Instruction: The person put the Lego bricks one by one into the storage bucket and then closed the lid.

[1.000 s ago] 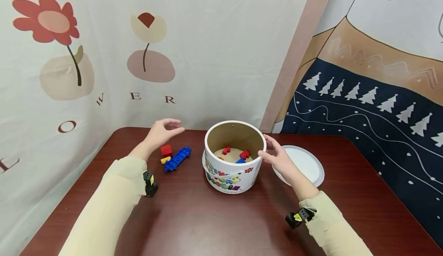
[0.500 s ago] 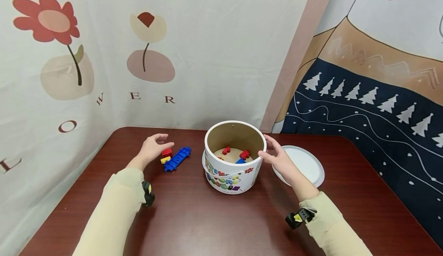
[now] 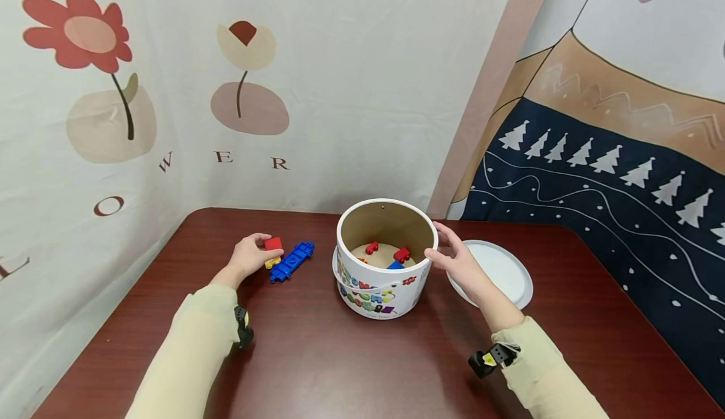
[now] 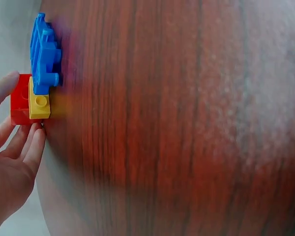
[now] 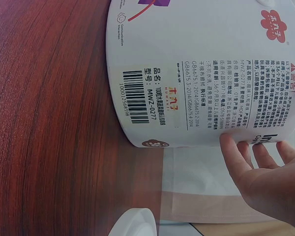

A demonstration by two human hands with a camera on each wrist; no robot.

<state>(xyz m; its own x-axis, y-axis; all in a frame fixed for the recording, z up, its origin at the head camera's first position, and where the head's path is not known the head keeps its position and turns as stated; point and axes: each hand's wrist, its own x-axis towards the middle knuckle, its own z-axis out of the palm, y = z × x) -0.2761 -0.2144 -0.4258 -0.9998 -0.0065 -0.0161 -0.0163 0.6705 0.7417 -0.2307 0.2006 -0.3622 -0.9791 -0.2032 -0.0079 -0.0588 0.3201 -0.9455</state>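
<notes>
At the table's left, my left hand (image 3: 247, 259) has thumb and fingers on opposite edges of a red toy block (image 3: 273, 243), pinching it. Beside that block lie a small yellow block (image 4: 40, 102) and a long blue toy piece (image 3: 291, 262) with wheel-like knobs. My right hand (image 3: 456, 262) rests its fingertips against the outside of a round white bucket (image 3: 381, 296), close to the rim. Inside the bucket are a small red toy (image 3: 372, 248), a red block (image 3: 401, 254) and part of a blue piece (image 3: 395, 265). The bucket's near wall hides some of its contents.
A white round lid (image 3: 504, 274) lies on the dark wooden table (image 3: 340, 368), right of the bucket and partly behind my right arm. Printed cloth (image 3: 362, 92) hangs along the table's far edge.
My left hand has moved left and down from the air above the blocks and now pinches the red block. The right hand stays against the bucket.
</notes>
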